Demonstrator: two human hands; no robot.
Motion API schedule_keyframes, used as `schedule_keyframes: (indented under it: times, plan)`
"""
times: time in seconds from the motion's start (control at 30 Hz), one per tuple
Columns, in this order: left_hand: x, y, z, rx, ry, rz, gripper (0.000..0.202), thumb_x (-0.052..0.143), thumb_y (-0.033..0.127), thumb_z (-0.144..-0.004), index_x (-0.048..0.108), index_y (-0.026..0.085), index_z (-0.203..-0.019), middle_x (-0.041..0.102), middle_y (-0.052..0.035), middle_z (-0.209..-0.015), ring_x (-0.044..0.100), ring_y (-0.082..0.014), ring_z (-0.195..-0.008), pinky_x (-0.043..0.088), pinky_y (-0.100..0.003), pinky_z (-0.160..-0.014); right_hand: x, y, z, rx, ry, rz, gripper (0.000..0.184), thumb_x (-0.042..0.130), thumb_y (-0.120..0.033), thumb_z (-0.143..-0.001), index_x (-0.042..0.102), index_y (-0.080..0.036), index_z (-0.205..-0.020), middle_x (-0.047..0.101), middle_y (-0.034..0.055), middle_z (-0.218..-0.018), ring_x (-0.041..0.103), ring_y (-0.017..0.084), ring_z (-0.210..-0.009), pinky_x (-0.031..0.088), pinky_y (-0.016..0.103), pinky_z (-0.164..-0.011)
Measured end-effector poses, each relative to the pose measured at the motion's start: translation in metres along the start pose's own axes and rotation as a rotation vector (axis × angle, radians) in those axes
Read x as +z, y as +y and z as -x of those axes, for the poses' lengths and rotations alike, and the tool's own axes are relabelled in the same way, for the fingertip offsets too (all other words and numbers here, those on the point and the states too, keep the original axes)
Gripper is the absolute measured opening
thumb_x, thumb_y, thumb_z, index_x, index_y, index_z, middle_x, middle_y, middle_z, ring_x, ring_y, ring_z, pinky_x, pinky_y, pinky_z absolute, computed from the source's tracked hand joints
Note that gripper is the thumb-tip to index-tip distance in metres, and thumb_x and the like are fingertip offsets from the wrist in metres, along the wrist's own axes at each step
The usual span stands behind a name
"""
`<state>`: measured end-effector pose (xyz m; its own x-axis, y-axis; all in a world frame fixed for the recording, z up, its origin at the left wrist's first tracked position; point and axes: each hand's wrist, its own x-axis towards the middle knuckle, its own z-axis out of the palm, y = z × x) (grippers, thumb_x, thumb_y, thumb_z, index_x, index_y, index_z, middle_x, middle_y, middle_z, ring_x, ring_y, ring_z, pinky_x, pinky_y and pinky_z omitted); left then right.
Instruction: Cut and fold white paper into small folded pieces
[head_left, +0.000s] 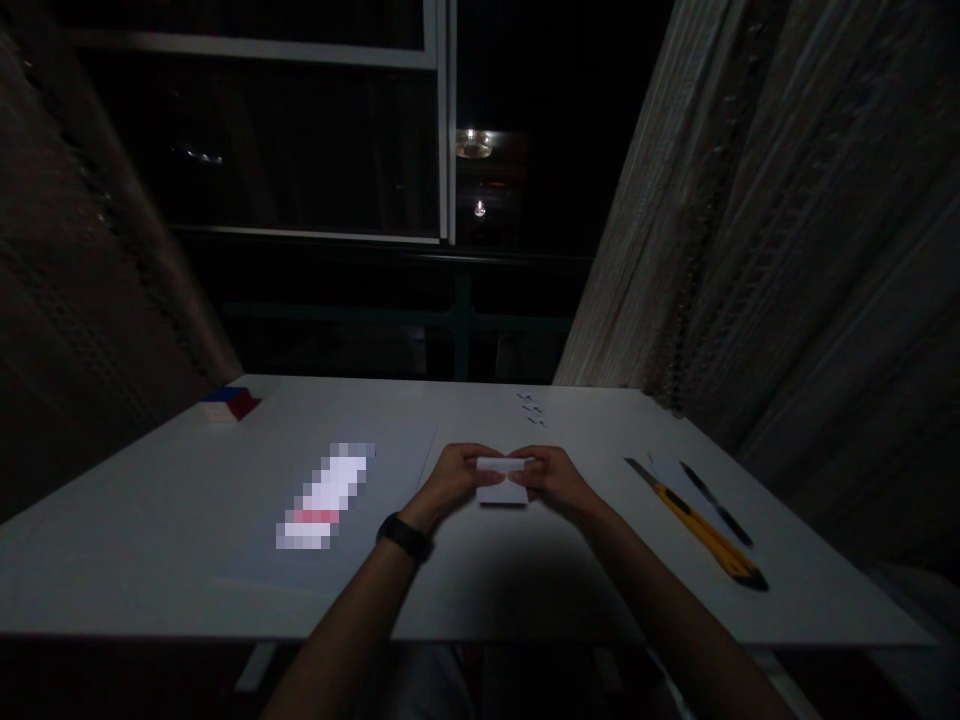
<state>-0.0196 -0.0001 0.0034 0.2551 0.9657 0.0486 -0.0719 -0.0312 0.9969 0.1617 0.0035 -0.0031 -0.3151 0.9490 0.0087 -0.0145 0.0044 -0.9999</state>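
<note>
Between my two hands is a small white piece of paper (501, 490), held above the middle of the white table. My left hand (454, 476) pinches its left side, thumb on the near face and fingers behind. On the right side, my right hand (553, 478) grips it the same way, and the two thumb tips almost meet at the centre. Whether the paper is folded or a stack, I cannot tell. A dark watch (406, 537) is on my left wrist.
A yellow utility knife (705, 535), blade out, lies right beside a dark pen (716, 503). To the left, a blurred-out bright screen (326, 495) rests on a pale sheet (409, 450). A colored cube (230, 404) sits far left; small dark marks (532, 409) show at the back of the table (150, 540).
</note>
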Motion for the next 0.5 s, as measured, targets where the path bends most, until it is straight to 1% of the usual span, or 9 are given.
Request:
schedule_keyframes:
  times: [0.1, 0.17, 0.27, 0.37, 0.43, 0.5]
  plan:
    - [-0.002, -0.002, -0.001, 0.005, 0.010, 0.008, 0.036, 0.079, 0.021, -0.049, 0.068, 0.010, -0.081, 0.067, -0.0053, -0.069, 0.059, -0.0138, -0.057, 0.045, -0.024, -0.055, 0.002, 0.000, 0.000, -0.015, -0.019, -0.028, 0.043, 0.073, -0.041, -0.056, 0.063, -0.011, -0.086, 0.062, 0.0009, -0.056, 0.057, 0.013, -0.047, 0.044, 0.025, -0.047]
    - [-0.003, -0.003, -0.002, 0.008, 0.012, 0.020, 0.036, 0.079, 0.021, -0.049, 0.069, 0.010, -0.081, 0.067, -0.0051, -0.068, 0.059, -0.0139, -0.057, 0.045, -0.025, -0.055, 0.003, -0.002, 0.001, -0.034, -0.019, -0.005, 0.043, 0.070, -0.043, -0.059, 0.064, -0.011, -0.088, 0.062, 0.0007, -0.056, 0.056, 0.013, -0.047, 0.044, 0.026, -0.046]
    - [-0.003, -0.005, -0.003, 0.015, 0.005, 0.021, 0.037, 0.080, 0.022, -0.048, 0.068, 0.009, -0.081, 0.067, -0.0056, -0.069, 0.060, -0.0148, -0.059, 0.047, -0.026, -0.058, 0.004, -0.004, 0.002, -0.096, 0.010, 0.080, 0.041, 0.071, -0.039, -0.058, 0.065, -0.013, -0.089, 0.060, -0.0012, -0.053, 0.056, 0.013, -0.048, 0.044, 0.026, -0.047]
    - [-0.002, -0.005, -0.004, 0.008, 0.027, 0.054, 0.045, 0.081, 0.022, -0.047, 0.066, 0.009, -0.087, 0.068, -0.0071, -0.072, 0.062, -0.0155, -0.062, 0.049, -0.027, -0.061, 0.006, -0.002, 0.000, -0.148, 0.100, 0.134, 0.033, 0.071, -0.036, -0.058, 0.066, -0.014, -0.082, 0.059, -0.0011, -0.052, 0.056, 0.014, -0.048, 0.045, 0.026, -0.048]
    - [0.000, -0.006, -0.003, -0.021, 0.057, 0.126, 0.049, 0.081, 0.022, -0.049, 0.063, 0.008, -0.092, 0.068, -0.0095, -0.076, 0.063, -0.0171, -0.065, 0.051, -0.028, -0.063, 0.008, 0.001, -0.003, -0.163, 0.199, 0.089, 0.031, 0.070, -0.037, -0.058, 0.065, -0.015, -0.080, 0.062, 0.0006, -0.057, 0.058, 0.016, -0.052, 0.047, 0.027, -0.050]
    - [0.001, -0.006, -0.003, -0.063, 0.070, 0.222, 0.049, 0.081, 0.024, -0.052, 0.060, 0.008, -0.093, 0.068, -0.0118, -0.082, 0.065, -0.0195, -0.071, 0.052, -0.032, -0.068, 0.012, 0.006, -0.005, -0.184, 0.303, 0.010, 0.033, 0.070, -0.039, -0.059, 0.063, -0.016, -0.081, 0.064, 0.0021, -0.063, 0.061, 0.017, -0.057, 0.049, 0.029, -0.054]
